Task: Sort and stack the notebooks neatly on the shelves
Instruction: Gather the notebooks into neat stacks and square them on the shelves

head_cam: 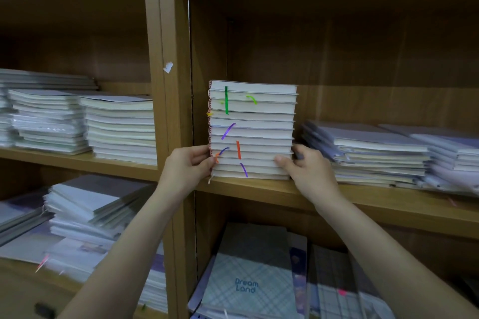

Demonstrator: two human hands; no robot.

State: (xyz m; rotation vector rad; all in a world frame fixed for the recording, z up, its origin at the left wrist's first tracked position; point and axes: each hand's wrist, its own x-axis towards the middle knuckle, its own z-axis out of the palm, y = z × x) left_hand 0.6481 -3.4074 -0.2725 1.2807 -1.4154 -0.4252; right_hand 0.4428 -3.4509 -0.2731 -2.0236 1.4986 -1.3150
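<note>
Dim brown wooden shelving unit point(166, 111)

A tall, squared stack of notebooks point(251, 132), coloured ribbon bookmarks dangling, stands on the wooden shelf point(363, 198).
</note>
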